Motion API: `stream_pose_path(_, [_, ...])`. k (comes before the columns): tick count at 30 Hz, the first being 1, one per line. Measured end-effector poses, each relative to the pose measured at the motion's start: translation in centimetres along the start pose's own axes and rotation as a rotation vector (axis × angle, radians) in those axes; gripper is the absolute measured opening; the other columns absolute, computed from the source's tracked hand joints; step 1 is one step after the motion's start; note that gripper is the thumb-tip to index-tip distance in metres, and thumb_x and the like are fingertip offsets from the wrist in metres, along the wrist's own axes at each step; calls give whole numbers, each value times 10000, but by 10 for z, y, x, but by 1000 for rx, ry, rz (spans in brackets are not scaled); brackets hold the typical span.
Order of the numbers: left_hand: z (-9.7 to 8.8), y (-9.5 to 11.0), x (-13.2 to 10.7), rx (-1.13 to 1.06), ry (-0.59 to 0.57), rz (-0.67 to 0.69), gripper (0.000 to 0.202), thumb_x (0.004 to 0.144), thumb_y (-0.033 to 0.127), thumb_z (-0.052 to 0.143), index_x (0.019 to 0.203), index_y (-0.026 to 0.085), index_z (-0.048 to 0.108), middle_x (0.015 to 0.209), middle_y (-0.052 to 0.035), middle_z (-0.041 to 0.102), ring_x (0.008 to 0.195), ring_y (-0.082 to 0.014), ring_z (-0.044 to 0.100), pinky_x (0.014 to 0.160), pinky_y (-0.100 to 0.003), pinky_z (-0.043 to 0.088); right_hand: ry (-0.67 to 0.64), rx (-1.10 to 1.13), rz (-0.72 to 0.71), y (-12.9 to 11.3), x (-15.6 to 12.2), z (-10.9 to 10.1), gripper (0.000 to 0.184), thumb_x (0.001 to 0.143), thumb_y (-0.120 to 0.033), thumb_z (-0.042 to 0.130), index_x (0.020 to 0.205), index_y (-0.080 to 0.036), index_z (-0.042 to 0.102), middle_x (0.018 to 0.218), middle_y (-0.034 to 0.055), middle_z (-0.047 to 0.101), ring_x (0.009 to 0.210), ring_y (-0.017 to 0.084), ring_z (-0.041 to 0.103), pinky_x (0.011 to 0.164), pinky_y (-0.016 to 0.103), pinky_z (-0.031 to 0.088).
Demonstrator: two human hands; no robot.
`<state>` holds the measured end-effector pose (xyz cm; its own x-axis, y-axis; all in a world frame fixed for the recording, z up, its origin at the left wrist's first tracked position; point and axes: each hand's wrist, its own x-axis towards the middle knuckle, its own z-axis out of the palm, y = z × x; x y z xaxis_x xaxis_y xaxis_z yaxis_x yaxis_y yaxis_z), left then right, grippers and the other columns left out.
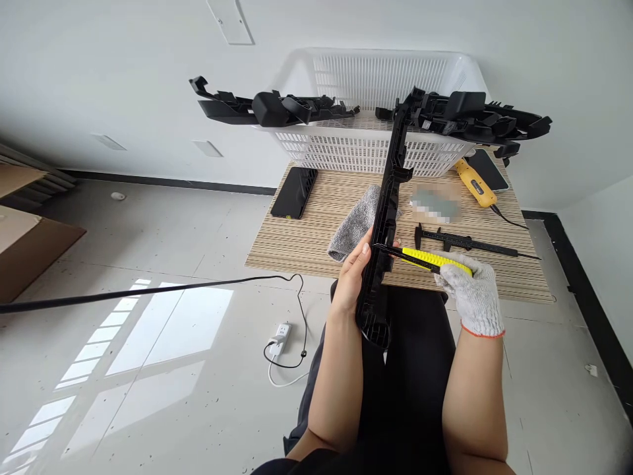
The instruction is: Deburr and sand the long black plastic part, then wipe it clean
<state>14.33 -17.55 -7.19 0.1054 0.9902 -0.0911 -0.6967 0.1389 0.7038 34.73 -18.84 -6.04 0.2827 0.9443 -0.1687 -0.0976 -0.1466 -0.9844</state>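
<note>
My bare left hand [352,274] is wrapped round a long black plastic part [388,211] that runs from my lap up toward the basket. My right hand [472,293], in a white knit glove, is closed on a yellow utility knife [429,259]. The knife's tip touches the right edge of the black part, just above my left fingers.
A small striped table [306,241] carries a white mesh basket [368,148] with black plastic parts [270,107] lying across its rim, a phone [294,192], a grey cloth [353,224], a black caliper [465,243] and a yellow tool [475,185]. A power strip [280,333] and cables lie on the floor. A cardboard box [24,244] stands at the left.
</note>
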Motion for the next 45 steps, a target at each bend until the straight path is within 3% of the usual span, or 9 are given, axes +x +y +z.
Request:
stream_pose_path(3, [-1, 0, 0, 6, 8, -3, 523, 923, 424, 733, 1408, 246, 653, 1233, -74, 773, 1237, -291, 697, 1104, -431, 525, 44, 25, -18, -1, 0, 0, 223, 709, -314, 827, 908, -214, 831, 632, 4, 651, 531, 128, 578, 441, 234, 423])
stream_pose_path(6, [-1, -1, 1, 27, 22, -9, 510, 933, 435, 718, 1406, 256, 656, 1202, -70, 781, 1218, -289, 705, 1088, -431, 529, -30, 4, 6, 0, 0, -1, 246, 685, -292, 844, 916, -211, 835, 610, -7, 633, 502, 114, 549, 433, 229, 403])
stream_pose_path(10, [0, 0, 2, 7, 7, 1, 509, 926, 434, 728, 1393, 242, 668, 1169, -70, 786, 1182, -274, 718, 1079, -404, 526, 10, 17, -4, 0, 2, -2, 235, 715, -319, 828, 926, -215, 835, 611, -7, 633, 518, 115, 557, 441, 224, 420])
stream_pose_path(19, [-1, -1, 3, 17, 23, -8, 518, 929, 438, 718, 1409, 252, 652, 1176, -66, 784, 1226, -275, 696, 1093, -407, 522, -43, -65, 18, -3, 0, 0, 286, 690, -324, 851, 948, -200, 834, 607, 3, 656, 521, 120, 565, 443, 225, 426])
stream_pose_path(22, [-1, -1, 4, 18, 27, -6, 547, 897, 453, 748, 1395, 243, 662, 1206, -68, 776, 1227, -286, 696, 1098, -421, 522, 39, -44, -27, -4, -1, 1, 280, 709, -334, 826, 953, -196, 832, 614, 0, 653, 520, 121, 560, 443, 230, 422])
stream_pose_path(26, [-1, -1, 4, 52, 31, -15, 547, 920, 469, 718, 1418, 255, 643, 1184, -66, 784, 1213, -282, 704, 1086, -422, 528, -33, -49, 15, -4, 0, 2, 288, 693, -328, 847, 945, -190, 833, 572, -5, 628, 502, 114, 536, 434, 223, 399])
stream_pose_path(29, [-1, 0, 3, 36, 25, -13, 561, 914, 462, 728, 1423, 244, 639, 1168, -68, 787, 1207, -272, 706, 1097, -404, 516, 40, -2, -1, -3, 0, 1, 266, 703, -325, 843, 937, -200, 829, 601, -6, 641, 509, 109, 546, 429, 216, 396])
stream_pose_path(35, [-2, -1, 3, 19, 35, -5, 559, 891, 440, 756, 1400, 232, 656, 1148, -68, 791, 1173, -264, 720, 1062, -388, 535, 49, 24, 1, -1, 0, 2, 256, 711, -326, 851, 933, -199, 830, 625, -2, 659, 533, 105, 571, 457, 210, 443])
stream_pose_path(45, [-3, -1, 2, 25, 43, -26, 550, 907, 445, 741, 1412, 249, 649, 1153, -66, 792, 1159, -270, 726, 1067, -404, 533, -12, -35, 40, -4, 0, 2, 269, 679, -302, 844, 923, -188, 833, 581, -3, 636, 505, 110, 546, 433, 216, 411])
